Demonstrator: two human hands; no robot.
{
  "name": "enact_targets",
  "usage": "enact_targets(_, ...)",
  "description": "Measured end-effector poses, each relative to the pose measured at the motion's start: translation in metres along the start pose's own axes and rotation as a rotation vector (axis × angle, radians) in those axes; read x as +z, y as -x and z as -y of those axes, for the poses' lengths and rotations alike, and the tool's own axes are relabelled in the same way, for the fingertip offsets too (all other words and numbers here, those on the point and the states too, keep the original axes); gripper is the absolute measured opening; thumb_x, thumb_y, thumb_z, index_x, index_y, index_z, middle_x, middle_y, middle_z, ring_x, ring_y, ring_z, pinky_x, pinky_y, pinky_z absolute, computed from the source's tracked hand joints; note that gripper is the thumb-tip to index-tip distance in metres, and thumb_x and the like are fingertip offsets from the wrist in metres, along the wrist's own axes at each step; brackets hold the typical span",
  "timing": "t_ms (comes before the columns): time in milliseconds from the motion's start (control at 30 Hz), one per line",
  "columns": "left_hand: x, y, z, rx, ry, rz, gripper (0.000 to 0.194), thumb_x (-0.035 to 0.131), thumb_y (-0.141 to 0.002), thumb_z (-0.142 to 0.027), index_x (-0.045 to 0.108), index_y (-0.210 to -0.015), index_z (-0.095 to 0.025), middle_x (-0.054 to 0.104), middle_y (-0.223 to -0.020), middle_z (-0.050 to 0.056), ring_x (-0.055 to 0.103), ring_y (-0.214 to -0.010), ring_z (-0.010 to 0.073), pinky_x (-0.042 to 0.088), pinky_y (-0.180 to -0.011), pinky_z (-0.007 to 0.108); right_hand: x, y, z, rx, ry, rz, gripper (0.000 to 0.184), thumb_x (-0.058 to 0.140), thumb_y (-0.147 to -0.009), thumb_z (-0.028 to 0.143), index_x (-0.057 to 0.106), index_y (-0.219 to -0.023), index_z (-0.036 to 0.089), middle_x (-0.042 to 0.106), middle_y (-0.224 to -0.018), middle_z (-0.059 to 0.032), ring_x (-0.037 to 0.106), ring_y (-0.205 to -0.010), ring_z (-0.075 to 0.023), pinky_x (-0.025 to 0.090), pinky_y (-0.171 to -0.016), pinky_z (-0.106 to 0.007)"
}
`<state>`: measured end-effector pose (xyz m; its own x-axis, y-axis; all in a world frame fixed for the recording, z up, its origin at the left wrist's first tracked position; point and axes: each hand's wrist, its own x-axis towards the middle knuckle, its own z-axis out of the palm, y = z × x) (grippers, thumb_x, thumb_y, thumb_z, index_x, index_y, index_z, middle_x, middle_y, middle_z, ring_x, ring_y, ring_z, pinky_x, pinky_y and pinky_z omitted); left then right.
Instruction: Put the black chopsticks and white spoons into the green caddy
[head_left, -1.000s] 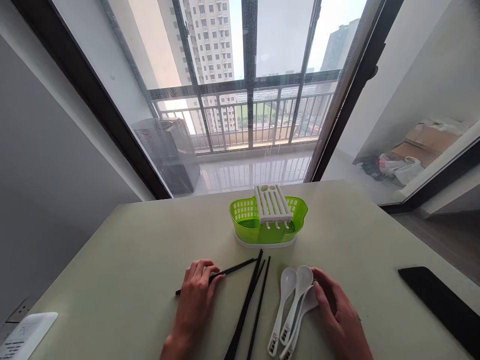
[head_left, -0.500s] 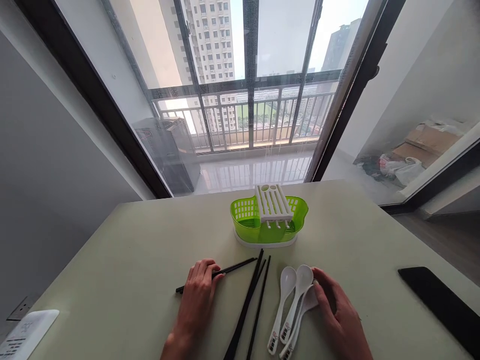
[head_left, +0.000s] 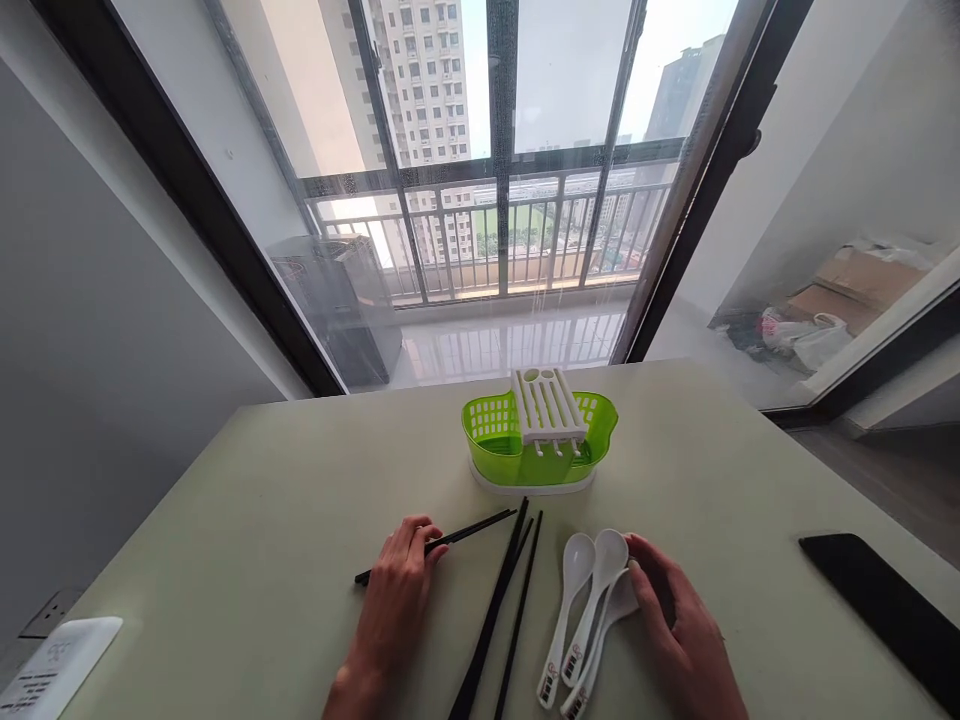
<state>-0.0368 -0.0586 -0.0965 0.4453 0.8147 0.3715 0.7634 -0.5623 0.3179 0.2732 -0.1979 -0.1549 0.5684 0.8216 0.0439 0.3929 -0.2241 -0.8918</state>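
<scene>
Left hand (head_left: 399, 570) pinching black chopsticks (head_left: 478, 527) flat against bench (head_left: 300, 500), presumably to gather them; right hand (head_left: 679, 625) curved, fingertips at white spoons (head_left: 600, 590), apparently steadying the cluster; green basket (head_left: 495, 465) upright beyond.

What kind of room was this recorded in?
Probably a room in a high-rise flat, beside an enclosed balcony: a pale table stands before glass doors, with a railing beyond and a tall building outside.
</scene>
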Motion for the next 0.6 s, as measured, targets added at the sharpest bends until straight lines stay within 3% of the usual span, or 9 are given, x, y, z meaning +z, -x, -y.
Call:
enact_targets(233, -0.005, -0.001, -0.008, -0.033, 0.069, -0.015, 0.024, 0.04, -0.106, -0.037, 0.059, -0.105, -0.023, 0.062, -0.111, 0.004, 0.071, -0.08, 0.0153, 0.058, -0.067, 0.028, -0.001, -0.001, -0.001, 0.005, -0.029, 0.001, 0.052, 0.051, -0.095, 0.058, 0.062, -0.133, 0.023, 0.068, -0.134, -0.01, 0.066, -0.12, -0.0283, 0.058, -0.093, -0.037)
enact_targets(400, -0.004, 0.0, -0.008, -0.029, 0.126, -0.045, 0.025, 0.041, -0.106, -0.039, 0.061, -0.106, -0.023, 0.061, -0.112, 0.005, 0.071, -0.081, 0.0157, 0.06, -0.07, 0.029, 0.0, -0.001, -0.003, 0.004, -0.035, -0.001, 0.052, 0.051, -0.095, 0.059, 0.06, -0.133, 0.024, 0.067, -0.134, -0.0096, 0.066, -0.12, -0.0284, 0.056, -0.097, -0.04)
enact_targets(500, -0.003, 0.001, -0.009, -0.019, 0.164, -0.044, 0.024, 0.042, -0.106, -0.038, 0.061, -0.108, -0.023, 0.061, -0.112, 0.006, 0.071, -0.086, 0.0168, 0.06, -0.074, 0.03, -0.002, 0.0, 0.001, -0.026, 0.014, -0.08, 0.051, 0.048, -0.097, 0.058, 0.059, -0.132, 0.024, 0.065, -0.135, -0.0111, 0.064, -0.121, -0.0303, 0.054, -0.099, -0.044)
enact_targets(600, -0.002, 0.002, -0.014, -0.004, 0.198, -0.044, 0.023, 0.043, -0.106, -0.037, 0.061, -0.109, -0.023, 0.061, -0.112, 0.007, 0.07, -0.089, 0.0174, 0.061, -0.077, 0.031, -0.004, 0.002, 0.014, -0.168, 0.081, -0.205, 0.046, 0.046, -0.098, 0.056, 0.061, -0.126, 0.022, 0.064, -0.133, -0.0135, 0.061, -0.123, -0.0327, 0.05, -0.102, -0.051)
